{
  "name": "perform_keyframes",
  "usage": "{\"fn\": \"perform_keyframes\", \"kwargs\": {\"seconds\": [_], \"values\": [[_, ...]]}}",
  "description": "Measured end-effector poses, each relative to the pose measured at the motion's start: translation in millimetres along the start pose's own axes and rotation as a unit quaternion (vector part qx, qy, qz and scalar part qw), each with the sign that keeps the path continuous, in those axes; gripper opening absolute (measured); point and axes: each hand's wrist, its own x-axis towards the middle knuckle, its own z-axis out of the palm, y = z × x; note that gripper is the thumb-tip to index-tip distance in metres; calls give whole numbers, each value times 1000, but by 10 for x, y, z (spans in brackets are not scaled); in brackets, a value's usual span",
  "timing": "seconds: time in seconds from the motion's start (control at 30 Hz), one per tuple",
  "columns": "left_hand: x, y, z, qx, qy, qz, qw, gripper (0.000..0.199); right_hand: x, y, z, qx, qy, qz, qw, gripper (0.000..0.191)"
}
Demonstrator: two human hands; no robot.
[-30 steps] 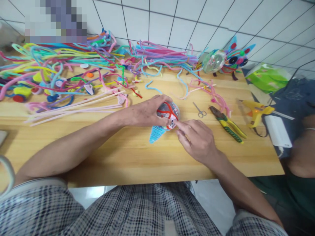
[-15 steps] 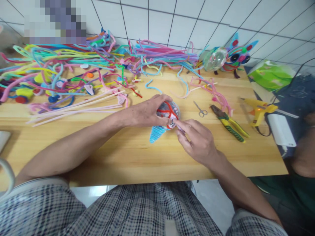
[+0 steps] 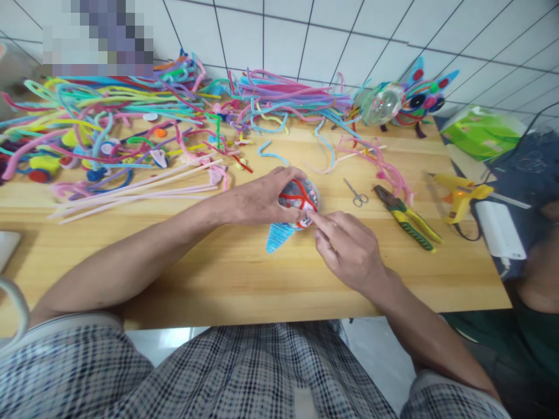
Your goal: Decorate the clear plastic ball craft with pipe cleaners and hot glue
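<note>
your left hand (image 3: 257, 201) grasps the ball (image 3: 309, 191), blue cone (image 3: 278, 237) angled toward you, just left of your right hand (image 3: 351, 244), whose fingers touch it, though whether they pinch anything i cannot tell.

Your ball (image 3: 312, 191) has red strips (image 3: 304, 201) and a blue flap (image 3: 279, 237), yellow-and-green pliers (image 3: 402, 214) plus yellow glue gun (image 3: 462, 195) right of it, your checked shirt (image 3: 257, 372) below it.
</note>
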Motion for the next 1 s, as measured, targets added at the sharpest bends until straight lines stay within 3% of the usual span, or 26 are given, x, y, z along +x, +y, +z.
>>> {"fn": "perform_keyframes", "kwargs": {"seconds": [0.4,1.0], "values": [[0,13,15,-2,5,-7,1000,80,51,-82,-22,-53,2,-12,999,53],[3,30,-27,5,-9,-12,1000,80,50,-90,-22,-86,5,-24,996,60]]}}
